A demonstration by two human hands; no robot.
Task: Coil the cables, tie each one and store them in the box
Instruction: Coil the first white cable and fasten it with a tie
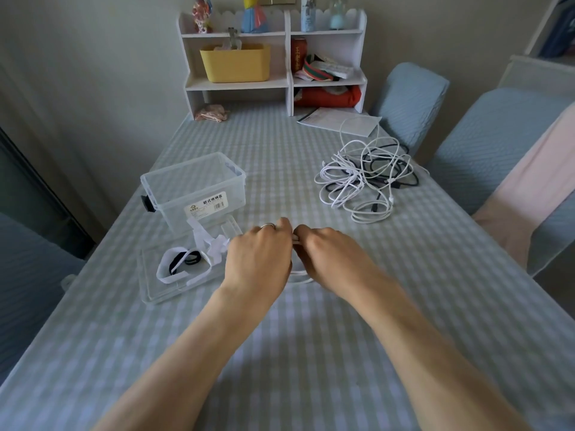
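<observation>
The fingers of the left hand [259, 253] and the right hand [323, 253] are meeting over the middle of the table [311, 353], curled and pinching a white cable [297, 276] between them; a loop of it is showing below the knuckles, lying on the cloth. The fingertips themselves are turned away, so how the cable is sitting in them cannot be told. It looks as if the person is coiling this cable or closing a tie on it, which of the two is unclear. Just left of the hands, near the table's left edge, the clear lid [174, 275] is lying flat, carrying white strips and black bands [183, 259], seemingly the ties. Behind the lid the clear box [196, 188] is standing open, with no cable visible inside. Toward the right edge the tangle [367, 175] of white and black cables is waiting, well apart from the hands. The next move probably calls for holding the coil shut with one hand while the other is reaching for a tie.
</observation>
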